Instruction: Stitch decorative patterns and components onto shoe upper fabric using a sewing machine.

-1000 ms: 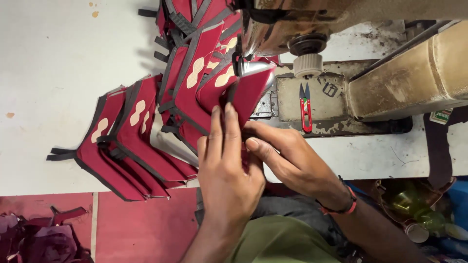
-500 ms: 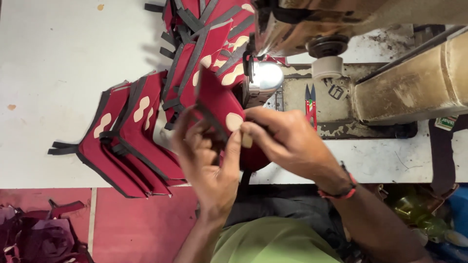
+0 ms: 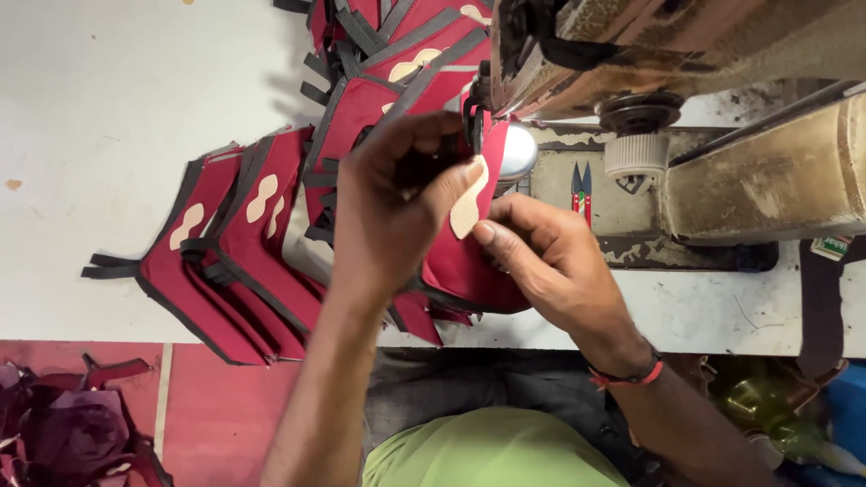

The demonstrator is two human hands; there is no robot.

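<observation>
My left hand (image 3: 392, 212) and my right hand (image 3: 541, 257) both grip a dark red fabric piece (image 3: 465, 261) with black strap trim and a cream figure-eight patch (image 3: 467, 203). The piece is lifted and folded just in front of the sewing machine's head (image 3: 631, 45), near the shiny needle plate (image 3: 519, 149). My left thumb presses on the patch's upper end. My right fingers pinch the fabric just below it. A chain of similar sewn red pieces (image 3: 244, 243) trails off to the left across the white table (image 3: 108, 117).
Red-handled thread snips (image 3: 582, 185) lie on the machine bed to the right. The machine's beige arm (image 3: 767, 171) fills the upper right. More red pieces (image 3: 397, 45) pile up behind the needle. Dark fabric scraps (image 3: 63, 424) lie on the red floor at lower left.
The piece lay flat under my hands a second ago. Both hands have since lifted and folded it and carried it up toward the needle.
</observation>
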